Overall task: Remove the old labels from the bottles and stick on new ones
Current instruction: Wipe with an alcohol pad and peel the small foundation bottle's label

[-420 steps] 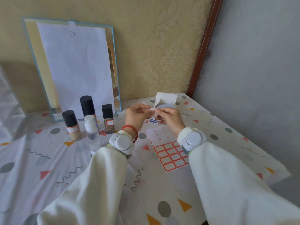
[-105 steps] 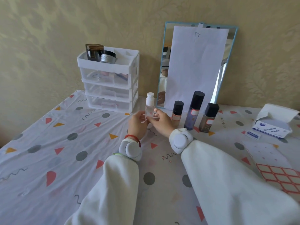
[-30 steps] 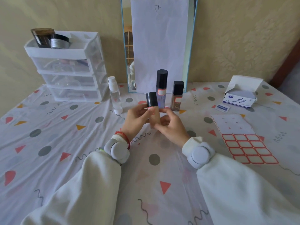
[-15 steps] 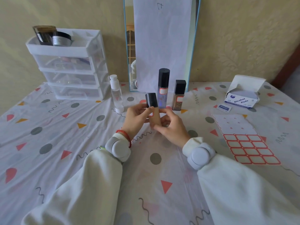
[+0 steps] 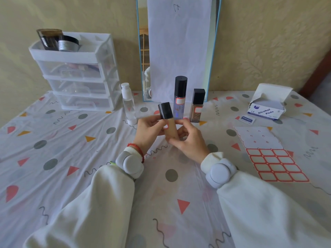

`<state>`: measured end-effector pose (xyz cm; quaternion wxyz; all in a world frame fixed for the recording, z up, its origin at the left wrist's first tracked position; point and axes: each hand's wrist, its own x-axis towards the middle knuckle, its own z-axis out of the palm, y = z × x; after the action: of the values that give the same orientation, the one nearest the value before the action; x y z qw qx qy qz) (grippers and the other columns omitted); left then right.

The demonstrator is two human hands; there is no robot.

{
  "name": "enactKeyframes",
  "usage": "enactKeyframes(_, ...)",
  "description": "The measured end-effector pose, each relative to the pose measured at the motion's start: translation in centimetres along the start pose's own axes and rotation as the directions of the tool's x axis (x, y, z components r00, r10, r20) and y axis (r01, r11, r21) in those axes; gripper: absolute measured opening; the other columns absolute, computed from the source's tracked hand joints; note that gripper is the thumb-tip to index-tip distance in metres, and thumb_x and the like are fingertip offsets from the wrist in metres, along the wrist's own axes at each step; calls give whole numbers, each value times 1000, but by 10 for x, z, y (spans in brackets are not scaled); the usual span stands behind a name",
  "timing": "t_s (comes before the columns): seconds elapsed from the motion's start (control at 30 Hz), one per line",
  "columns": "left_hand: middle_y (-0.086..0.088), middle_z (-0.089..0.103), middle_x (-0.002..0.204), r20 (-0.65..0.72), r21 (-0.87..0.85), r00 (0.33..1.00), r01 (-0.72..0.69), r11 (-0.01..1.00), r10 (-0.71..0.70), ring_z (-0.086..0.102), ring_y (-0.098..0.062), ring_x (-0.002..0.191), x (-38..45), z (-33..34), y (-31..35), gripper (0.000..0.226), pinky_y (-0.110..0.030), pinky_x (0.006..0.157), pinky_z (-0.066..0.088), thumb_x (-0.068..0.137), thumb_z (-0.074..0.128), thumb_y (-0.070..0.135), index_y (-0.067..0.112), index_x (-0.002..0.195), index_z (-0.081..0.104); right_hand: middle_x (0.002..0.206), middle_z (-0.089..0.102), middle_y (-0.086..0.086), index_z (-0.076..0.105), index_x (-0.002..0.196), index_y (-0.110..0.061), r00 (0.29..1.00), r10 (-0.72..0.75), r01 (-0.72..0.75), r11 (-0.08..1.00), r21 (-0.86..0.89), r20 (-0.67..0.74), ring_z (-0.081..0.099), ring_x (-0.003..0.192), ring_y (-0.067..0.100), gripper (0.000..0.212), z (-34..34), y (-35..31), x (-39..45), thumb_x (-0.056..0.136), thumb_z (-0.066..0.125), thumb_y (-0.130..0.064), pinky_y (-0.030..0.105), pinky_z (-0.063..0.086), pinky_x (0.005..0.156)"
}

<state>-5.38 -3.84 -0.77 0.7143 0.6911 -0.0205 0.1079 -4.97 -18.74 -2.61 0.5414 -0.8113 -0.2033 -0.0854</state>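
Both my left hand (image 5: 149, 130) and right hand (image 5: 188, 140) grip the beige bottle (image 5: 169, 125), tilted, above the middle of the tabletop (image 5: 53, 158); its red-edged label (image 5: 165, 126) sits under my left thumb. The label sheet (image 5: 270, 156) lies toward the right edge.

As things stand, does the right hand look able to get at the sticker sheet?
Probably yes, once it lets go: the right hand grips the beige bottle now, and the sticker sheet lies flat on its own side with nothing between them.

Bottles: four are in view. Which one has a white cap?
The clear bottle, standing leftmost beside the drawers. The other three, including the beige one in the hands, have black caps.
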Motion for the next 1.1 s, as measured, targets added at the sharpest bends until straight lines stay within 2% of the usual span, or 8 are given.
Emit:
enactKeyframes(0.13,-16,73,84,25,-5,1000,3,1000,-2,72,-24,78,-1,0,0,19,-25,69,56,85,54,0,-2,85,73,73,63,-8,59,117,-17,1000,-2,2,1000,-28,3,64,69,9,47,0,1,-1,76,80,-26,19,54,67)
enactKeyframes(0.37,-32,68,91,19,3,999,35,999,-35,70,-32,79,-2,0,2,18,-28,69,57,83,51,-5,-8,75,67,72,65,-7,59,111,-20,1000,10,-10,999,-38,3,64,65,7,44,0,2,0,73,81,-27,20,55,65)
enactKeyframes(0.43,-28,70,88,33,-25,999,39,999,-38,70,-28,78,-3,0,3,20,-30,69,56,83,50,-7,-3,72,67,72,65,-7,59,110,-21,1000,16,-16,999,-41,-2,64,65,7,44,0,3,1,72,82,-27,21,55,65)
enactKeyframes(0.57,-14,74,89,124,-110,992,25,994,-12,72,-27,83,-6,-1,5,24,-28,69,56,86,50,-2,6,86,73,70,65,-6,59,110,-23,999,30,-30,999,-17,-22,63,64,5,43,0,4,2,73,81,-27,19,52,64)
enactKeyframes(0.7,-7,75,81,75,-100,997,17,995,-9,73,-22,76,-6,1,5,33,-23,67,55,88,50,-3,13,72,74,67,61,-10,59,108,-20,1000,4,-4,1000,-19,-26,60,61,2,41,1,4,1,73,81,-25,15,49,61)
enactKeyframes(0.93,-11,75,80,80,-68,996,46,997,-41,73,-24,75,-3,-1,3,22,-24,65,56,84,49,-1,-1,72,67,67,63,-9,57,106,-21,999,-23,22,998,-53,-22,62,61,5,41,2,2,0,74,81,-25,18,53,62)
enactKeyframes(1.03,-12,75,82,97,-96,995,42,995,-33,72,-25,76,-3,-2,2,24,-25,66,56,78,51,5,9,66,72,69,64,-9,57,106,-21,999,-24,22,998,-66,-28,63,62,6,42,1,2,-1,73,81,-26,20,54,63)
enactKeyframes(1.1,-12,75,87,119,-126,993,34,991,-18,72,-27,82,-2,-3,0,24,-27,69,56,76,51,8,13,73,74,69,64,-7,58,106,-21,998,-27,24,998,-61,-48,62,63,6,41,1,2,-1,72,81,-26,21,54,63)
